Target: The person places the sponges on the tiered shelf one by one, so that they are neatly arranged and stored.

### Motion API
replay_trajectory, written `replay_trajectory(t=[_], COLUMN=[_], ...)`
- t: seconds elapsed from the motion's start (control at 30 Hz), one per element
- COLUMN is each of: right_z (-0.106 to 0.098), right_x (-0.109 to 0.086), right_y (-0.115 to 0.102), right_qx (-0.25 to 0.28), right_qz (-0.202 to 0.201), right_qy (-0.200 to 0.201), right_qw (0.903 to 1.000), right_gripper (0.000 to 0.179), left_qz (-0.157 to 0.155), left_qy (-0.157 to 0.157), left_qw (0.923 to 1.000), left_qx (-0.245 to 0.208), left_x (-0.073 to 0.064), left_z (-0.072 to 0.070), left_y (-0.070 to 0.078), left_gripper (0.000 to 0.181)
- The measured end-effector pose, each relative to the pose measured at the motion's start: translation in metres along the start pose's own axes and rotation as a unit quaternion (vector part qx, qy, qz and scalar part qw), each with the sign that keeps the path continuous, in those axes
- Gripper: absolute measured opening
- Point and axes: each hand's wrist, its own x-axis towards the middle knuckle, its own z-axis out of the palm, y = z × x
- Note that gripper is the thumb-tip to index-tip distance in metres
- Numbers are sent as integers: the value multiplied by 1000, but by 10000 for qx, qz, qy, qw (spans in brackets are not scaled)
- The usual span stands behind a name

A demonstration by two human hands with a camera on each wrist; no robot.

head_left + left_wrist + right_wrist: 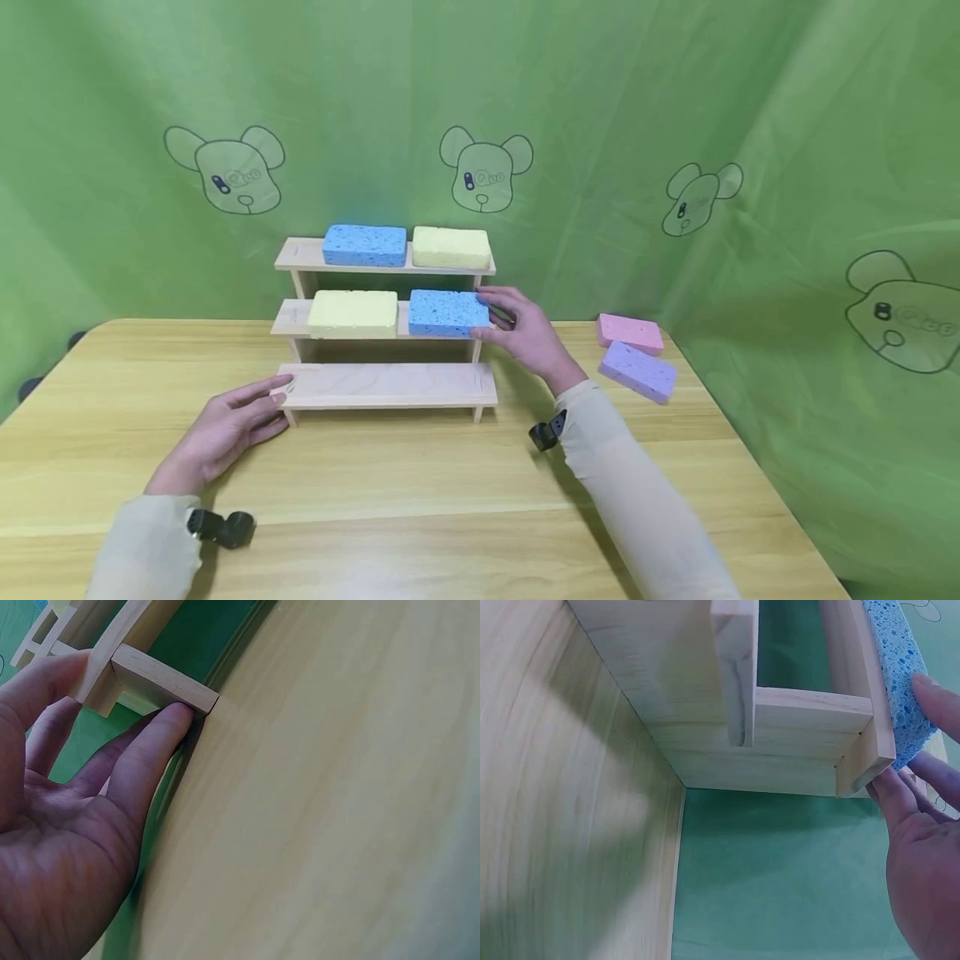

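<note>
A three-step wooden display rack [387, 385] stands on the table. My left hand [231, 431] holds the left end of its lowest step; in the left wrist view one fingertip [177, 714] touches the side support and another finger reaches the step's end. On the middle step lie a pale yellow sponge [352, 313] and a blue sponge [447, 312]. My right hand [525, 333] grips the blue sponge's right end, the thumb on its near side, some fingers hidden behind it. Another blue sponge [365, 245] and a pale yellow sponge [451, 247] sit on the top step.
A pink sponge [630, 333] and a purple sponge [638, 372] lie touching on the table [420, 508] at the right. Behind and to the right hangs a green curtain [592, 108] with bear-head outlines, close to the rack's back.
</note>
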Motion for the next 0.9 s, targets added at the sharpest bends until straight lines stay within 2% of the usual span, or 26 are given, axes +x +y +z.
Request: replay_trajectory(t=[0.2, 0.37, 0.5, 0.73, 0.9], right_z=[-1, -7, -14, -28, -40], right_x=[-3, -9, -17, -30, -40], right_y=[3, 7, 3, -2, -1], right_qx=[-395, -211, -177, -305, -537], right_qz=[-133, -116, -119, -382, -269], right_qy=[115, 205, 144, 41, -45], right_qw=[9991, 9995, 9997, 9988, 9982], right_gripper=[60, 64, 61, 55, 53], left_qz=[-14, -6, 12, 15, -21], left_qy=[1, -18, -49, -58, -54], left_qw=[10000, 10000, 10000, 9999, 10000], left_qx=[-40, -44, -72, -98, -30], left_x=[-1, 0, 0, 1, 2], left_z=[0, -1, -2, -2, -2], left_y=[-1, -1, -1, 0, 0], left_gripper=[38, 38, 36, 32, 34])
